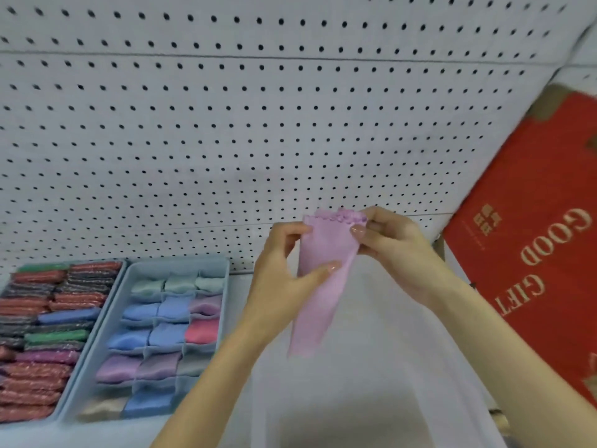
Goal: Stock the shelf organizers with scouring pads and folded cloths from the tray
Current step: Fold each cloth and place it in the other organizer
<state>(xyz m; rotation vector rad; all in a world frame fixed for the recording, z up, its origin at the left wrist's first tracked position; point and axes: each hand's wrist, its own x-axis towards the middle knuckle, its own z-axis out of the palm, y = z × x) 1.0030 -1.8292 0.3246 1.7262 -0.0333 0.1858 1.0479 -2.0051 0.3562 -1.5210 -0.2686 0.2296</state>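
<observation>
A pink cloth [319, 286] with a scalloped top edge hangs in the air above the white shelf. My left hand [284, 273] pinches its left edge, thumb across the front. My right hand [387, 244] pinches its top right corner. At the left stands a light-blue divided organizer [223, 270] with folded cloths in blue, lilac, mint, pink and beige in its cells. Further left, a second blue organizer [84, 347] holds several glittery scouring pads in red, green, blue and dark tones. The tray is not in view.
A white pegboard wall [258, 124] runs behind the shelf. A red box [529, 260] printed "GOOD GIFT" leans at the right. A sheer white fabric [371, 383] lies below my hands, over the shelf surface.
</observation>
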